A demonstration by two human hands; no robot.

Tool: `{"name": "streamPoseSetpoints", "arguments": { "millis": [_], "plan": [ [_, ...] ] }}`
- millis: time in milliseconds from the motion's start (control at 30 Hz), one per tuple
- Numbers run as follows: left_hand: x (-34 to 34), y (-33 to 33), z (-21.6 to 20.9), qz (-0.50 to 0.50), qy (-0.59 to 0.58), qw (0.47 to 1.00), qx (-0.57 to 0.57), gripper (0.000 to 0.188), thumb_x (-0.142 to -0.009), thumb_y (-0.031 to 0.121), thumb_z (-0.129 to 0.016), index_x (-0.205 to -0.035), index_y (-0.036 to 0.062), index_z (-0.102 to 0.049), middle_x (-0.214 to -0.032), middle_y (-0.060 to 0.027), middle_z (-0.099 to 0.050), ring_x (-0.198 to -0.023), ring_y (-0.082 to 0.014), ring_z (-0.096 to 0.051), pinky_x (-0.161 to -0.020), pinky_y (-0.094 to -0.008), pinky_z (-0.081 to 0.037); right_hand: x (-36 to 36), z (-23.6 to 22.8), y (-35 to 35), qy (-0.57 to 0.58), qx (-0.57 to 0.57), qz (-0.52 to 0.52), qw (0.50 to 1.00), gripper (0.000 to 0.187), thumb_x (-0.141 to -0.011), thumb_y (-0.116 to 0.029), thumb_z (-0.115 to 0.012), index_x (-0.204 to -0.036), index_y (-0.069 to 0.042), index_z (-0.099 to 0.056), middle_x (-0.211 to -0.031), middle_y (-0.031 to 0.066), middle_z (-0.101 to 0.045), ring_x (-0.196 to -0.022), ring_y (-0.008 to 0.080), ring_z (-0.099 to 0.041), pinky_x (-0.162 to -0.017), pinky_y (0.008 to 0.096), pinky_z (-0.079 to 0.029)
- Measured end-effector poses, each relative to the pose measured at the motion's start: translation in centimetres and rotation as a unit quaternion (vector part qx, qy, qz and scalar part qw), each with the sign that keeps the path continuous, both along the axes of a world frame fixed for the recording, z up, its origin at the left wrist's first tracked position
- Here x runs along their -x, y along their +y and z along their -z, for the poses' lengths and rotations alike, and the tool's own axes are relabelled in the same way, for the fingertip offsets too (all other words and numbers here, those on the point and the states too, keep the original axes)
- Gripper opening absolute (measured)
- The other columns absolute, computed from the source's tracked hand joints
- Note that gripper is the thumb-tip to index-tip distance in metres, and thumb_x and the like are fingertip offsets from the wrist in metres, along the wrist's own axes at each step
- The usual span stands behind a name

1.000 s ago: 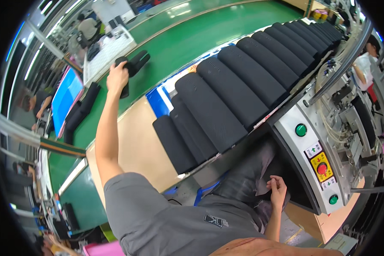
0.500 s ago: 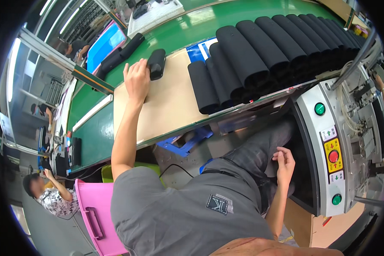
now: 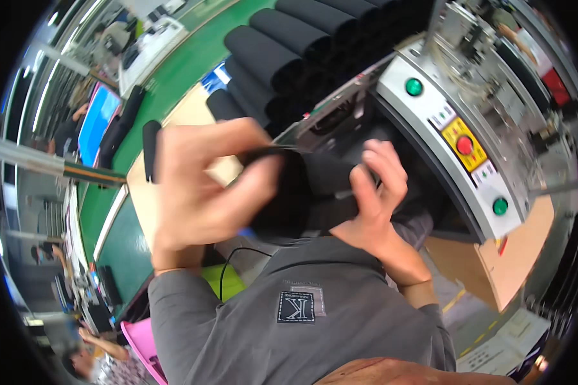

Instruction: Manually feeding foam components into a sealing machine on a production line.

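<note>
Close in front of my chest is a dark hollow tube (image 3: pixel 288 208), its wide opening toward the left. My left hand (image 3: pixel 202 189), smeared by motion, has thumb and fingers pinched at the tube's left end. At the other end my right hand (image 3: pixel 380 196) grips it with bent fingers, the thumb underneath. Beyond my left hand a smaller black piece (image 3: pixel 151 151) stands on the tan board (image 3: pixel 186 110), partly covered by that hand. Stacked black tubes (image 3: pixel 263 58) lie on the bench past my hands.
To my right stands a machine panel with a red button (image 3: pixel 464 145) and green buttons (image 3: pixel 414 86). A cardboard box (image 3: pixel 494 263) sits below it. A green bench (image 3: pixel 202 38) runs behind, with a blue tray (image 3: pixel 100 125). A pink bin (image 3: pixel 141 350) is at lower left; another person (image 3: pixel 103 359) is beside it.
My left hand has left the board and come in toward my chest. My right hand has risen from my lap to the tube, now held between both hands. The view has turned rightward.
</note>
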State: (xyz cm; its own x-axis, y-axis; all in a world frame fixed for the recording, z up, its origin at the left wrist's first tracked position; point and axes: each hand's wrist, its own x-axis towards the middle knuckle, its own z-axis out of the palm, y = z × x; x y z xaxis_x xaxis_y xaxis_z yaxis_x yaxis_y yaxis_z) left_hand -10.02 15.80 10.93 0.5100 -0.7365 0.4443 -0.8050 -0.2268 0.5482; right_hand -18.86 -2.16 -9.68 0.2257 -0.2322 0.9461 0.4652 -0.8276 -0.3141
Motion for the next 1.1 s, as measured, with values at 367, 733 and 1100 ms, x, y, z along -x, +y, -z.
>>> {"name": "streamPoseSetpoints", "arguments": {
  "millis": [367, 733, 1100],
  "plan": [
    [0.1, -16.1, 20.3, 0.355, 0.416, 0.836, 0.038, 0.105, -0.068, 0.029, -0.101, -0.156, -0.005, -0.055, -0.147, -0.0161, -0.067, -0.126, -0.0268, -0.066, -0.113, -0.0417, -0.05, 10.2, 8.2, -7.8, 0.251, -0.487, -0.281, 0.788, 0.07, -0.074, -0.004, -0.091, -0.14, 0.0, -0.068, -0.137, 0.014, -0.07, -0.119, 0.0291, -0.067, -0.108, 0.0389, -0.051],
    [-1.8, -17.1, 24.7, 0.277, 0.384, 0.877, 0.086, 0.08, -0.065, 0.014, -0.099, -0.134, -0.0037, -0.064, -0.12, -0.0142, -0.076, -0.103, -0.0234, -0.071, -0.101, -0.0347, -0.054, 12.3, 4.4, -10.6, 0.219, -0.493, -0.133, 0.832, 0.037, -0.097, 0.003, -0.068, -0.135, 0.003, -0.071, -0.132, 0.0149, -0.071, -0.111, 0.0208, -0.067, -0.1, 0.033, -0.053],
    [-2.1, -16.1, 24.8, 0.243, 0.348, 0.904, 0.051, 0.078, -0.062, 0.018, -0.102, -0.129, -0.0009, -0.065, -0.107, -0.012, -0.076, -0.092, -0.0234, -0.071, -0.09, -0.035, -0.057, 5.8, -2.9, -12.9, 0.407, -0.36, -0.011, 0.839, 0.029, -0.092, 0.005, -0.073, -0.121, 0.003, -0.078, -0.104, 0.0086, -0.078, -0.088, 0.0129, -0.065, -0.081, 0.0251, -0.053]
  ]
}}
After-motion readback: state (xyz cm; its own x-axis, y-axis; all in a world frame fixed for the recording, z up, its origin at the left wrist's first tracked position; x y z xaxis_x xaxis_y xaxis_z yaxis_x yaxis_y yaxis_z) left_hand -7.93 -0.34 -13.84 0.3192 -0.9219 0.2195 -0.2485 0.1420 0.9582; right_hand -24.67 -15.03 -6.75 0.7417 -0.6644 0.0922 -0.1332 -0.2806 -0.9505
